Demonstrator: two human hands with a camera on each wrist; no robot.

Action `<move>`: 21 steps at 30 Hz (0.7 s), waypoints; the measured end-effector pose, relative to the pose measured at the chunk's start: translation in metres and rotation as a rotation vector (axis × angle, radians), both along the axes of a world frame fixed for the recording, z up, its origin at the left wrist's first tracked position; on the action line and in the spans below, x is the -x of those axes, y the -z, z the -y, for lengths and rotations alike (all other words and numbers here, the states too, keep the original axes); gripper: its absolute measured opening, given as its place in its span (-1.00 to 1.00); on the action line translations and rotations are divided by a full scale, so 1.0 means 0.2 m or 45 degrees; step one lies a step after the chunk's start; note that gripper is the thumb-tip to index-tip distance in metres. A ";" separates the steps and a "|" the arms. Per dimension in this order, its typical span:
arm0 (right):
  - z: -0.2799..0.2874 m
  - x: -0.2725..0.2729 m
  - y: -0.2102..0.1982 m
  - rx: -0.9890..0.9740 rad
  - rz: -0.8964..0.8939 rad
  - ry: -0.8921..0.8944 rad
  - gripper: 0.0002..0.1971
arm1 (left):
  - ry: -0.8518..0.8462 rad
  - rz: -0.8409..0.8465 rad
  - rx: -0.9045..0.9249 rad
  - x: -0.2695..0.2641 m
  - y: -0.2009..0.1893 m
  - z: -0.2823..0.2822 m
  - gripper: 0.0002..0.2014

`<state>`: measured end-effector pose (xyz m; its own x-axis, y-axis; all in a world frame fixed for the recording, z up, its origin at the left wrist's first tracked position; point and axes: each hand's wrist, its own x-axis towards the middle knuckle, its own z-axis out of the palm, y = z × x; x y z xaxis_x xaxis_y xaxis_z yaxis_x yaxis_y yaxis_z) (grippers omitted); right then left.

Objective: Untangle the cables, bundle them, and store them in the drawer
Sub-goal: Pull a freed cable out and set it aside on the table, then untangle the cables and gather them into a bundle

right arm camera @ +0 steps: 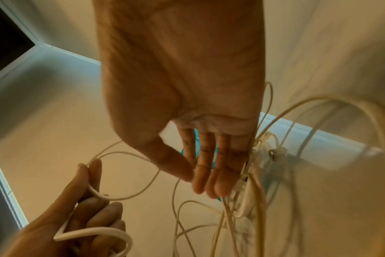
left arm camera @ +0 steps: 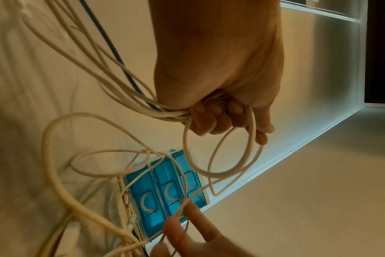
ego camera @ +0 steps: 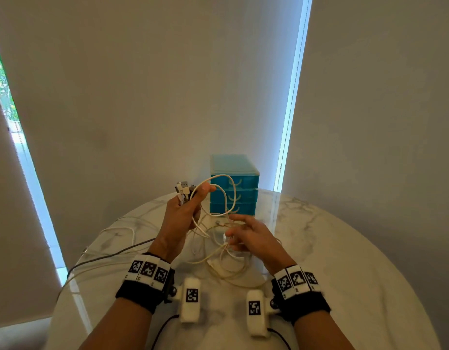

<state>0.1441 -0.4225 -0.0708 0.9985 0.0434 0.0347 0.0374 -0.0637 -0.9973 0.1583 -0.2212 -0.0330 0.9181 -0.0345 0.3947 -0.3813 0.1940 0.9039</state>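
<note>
My left hand point(ego camera: 186, 210) is raised above the table and grips a bunch of white cables point(left arm camera: 169, 113), with several USB plugs point(ego camera: 183, 189) sticking out above its fingers. A white loop point(ego camera: 227, 195) arcs from that hand in front of the blue drawer unit point(ego camera: 234, 184). My right hand point(ego camera: 246, 234) hovers with straight fingers point(right arm camera: 209, 173) spread among the tangled white cables point(ego camera: 226, 263) lying on the table, touching strands without curling round any. The three drawers point(left arm camera: 165, 193) of the unit are closed.
A round white marble table point(ego camera: 344, 248) carries everything. A dark grey cable point(ego camera: 109, 256) and more white strands point(ego camera: 117, 229) trail to the left edge. The drawer unit stands at the table's far edge against pale blinds point(ego camera: 142, 97).
</note>
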 end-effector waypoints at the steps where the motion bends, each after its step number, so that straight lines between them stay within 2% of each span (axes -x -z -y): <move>1: 0.00 0.00 0.02 0.077 0.028 0.001 -0.64 | 0.030 0.002 -0.012 0.00 0.00 0.00 -0.69; 3: -0.01 0.00 0.06 0.127 0.086 0.028 -0.70 | 0.090 0.013 -0.059 0.01 0.00 0.01 -0.69; 6: -0.01 -0.01 0.07 0.149 0.242 0.198 -0.83 | 0.151 0.030 -0.102 0.01 0.00 0.03 -0.66; 11: -0.03 0.00 0.05 0.177 0.461 0.369 -0.91 | 0.202 0.008 -0.062 0.02 0.00 0.04 -0.66; 15: 0.03 -0.01 -0.08 -0.318 0.655 0.745 -0.92 | 0.226 -0.088 -0.085 0.00 0.00 0.02 -0.62; 17: 0.09 -0.01 -0.08 -0.445 0.660 0.830 -0.89 | 0.217 -0.183 -0.127 -0.02 0.02 0.01 -0.47; 19: 0.12 -0.01 -0.03 -0.320 0.529 0.872 -0.83 | 0.195 -0.248 -0.227 -0.03 0.05 0.02 -0.29; 21: 0.12 0.00 -0.01 -0.210 0.502 0.940 -0.81 | 0.193 -0.277 -0.279 -0.03 0.06 0.02 -0.25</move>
